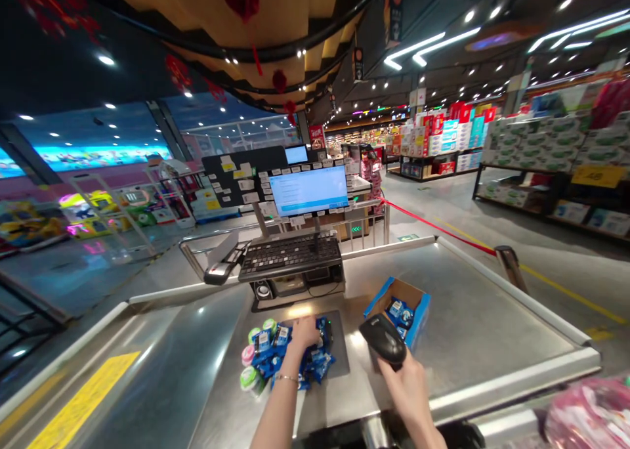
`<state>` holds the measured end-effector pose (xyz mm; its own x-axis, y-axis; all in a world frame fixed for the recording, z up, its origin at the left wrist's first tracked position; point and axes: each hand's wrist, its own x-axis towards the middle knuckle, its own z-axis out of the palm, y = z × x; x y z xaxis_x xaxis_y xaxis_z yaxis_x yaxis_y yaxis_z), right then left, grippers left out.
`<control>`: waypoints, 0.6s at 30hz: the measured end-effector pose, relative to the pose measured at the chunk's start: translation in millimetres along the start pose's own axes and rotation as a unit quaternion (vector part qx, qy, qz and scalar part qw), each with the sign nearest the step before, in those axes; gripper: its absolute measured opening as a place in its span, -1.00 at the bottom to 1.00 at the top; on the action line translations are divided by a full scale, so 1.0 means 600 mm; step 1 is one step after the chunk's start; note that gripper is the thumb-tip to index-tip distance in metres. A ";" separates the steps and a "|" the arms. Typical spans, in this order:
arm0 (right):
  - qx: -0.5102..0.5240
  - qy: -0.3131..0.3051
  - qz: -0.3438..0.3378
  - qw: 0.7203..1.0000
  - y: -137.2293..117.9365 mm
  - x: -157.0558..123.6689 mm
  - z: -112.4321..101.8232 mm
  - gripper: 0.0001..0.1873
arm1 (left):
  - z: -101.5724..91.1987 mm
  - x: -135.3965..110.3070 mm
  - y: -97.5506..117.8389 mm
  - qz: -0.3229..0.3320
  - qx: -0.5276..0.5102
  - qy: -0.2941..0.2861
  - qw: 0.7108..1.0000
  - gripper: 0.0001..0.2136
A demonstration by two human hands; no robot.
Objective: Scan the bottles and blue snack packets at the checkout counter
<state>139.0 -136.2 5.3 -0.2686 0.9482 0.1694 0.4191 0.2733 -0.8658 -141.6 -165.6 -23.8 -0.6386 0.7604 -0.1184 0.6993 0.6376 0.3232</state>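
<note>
My left hand (306, 331), with a thin bracelet at the wrist, reaches into a pile of small blue packets (280, 336) on a dark mat (339, 345). Its fingers curl down among the packets; what lies within them is hidden. Green-lidded tubs (251, 379) and a pink-lidded tub (247, 354) stand at the pile's left side. On the right, my right hand (409, 382) grips a black handheld barcode scanner (382, 339), its head tilted toward the mat. Just behind the scanner sits an open blue cardboard box (419, 308) with several blue packets (398, 312) inside.
A keyboard (290, 255) rests on a raised stand with a lit monitor (309, 192) behind it. The metal counter (472, 298) has raised edges. Left of the stand is a card terminal (221, 270). A pink bag (590, 413) shows at lower right.
</note>
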 end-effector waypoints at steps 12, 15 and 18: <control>-0.002 0.038 0.066 0.997 0.079 0.044 -0.027 -0.49 | 0.044 -0.015 0.212 0.195 -0.259 0.181 0.928 -0.52; 0.008 0.051 0.056 0.997 0.095 0.052 -0.055 -0.53 | 0.076 -0.006 0.298 0.214 -0.295 0.069 0.929 -0.56; 0.018 0.092 0.057 0.994 0.119 0.064 -0.079 -0.52 | 0.117 0.009 0.348 0.184 -0.212 -0.027 0.959 -0.57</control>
<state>199.8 -72.6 -28.0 -0.0559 0.9872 0.1493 0.4061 0.1591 -0.8999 23.4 -19.7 -22.8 -0.3477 0.9370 0.0330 0.6737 0.2253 0.7038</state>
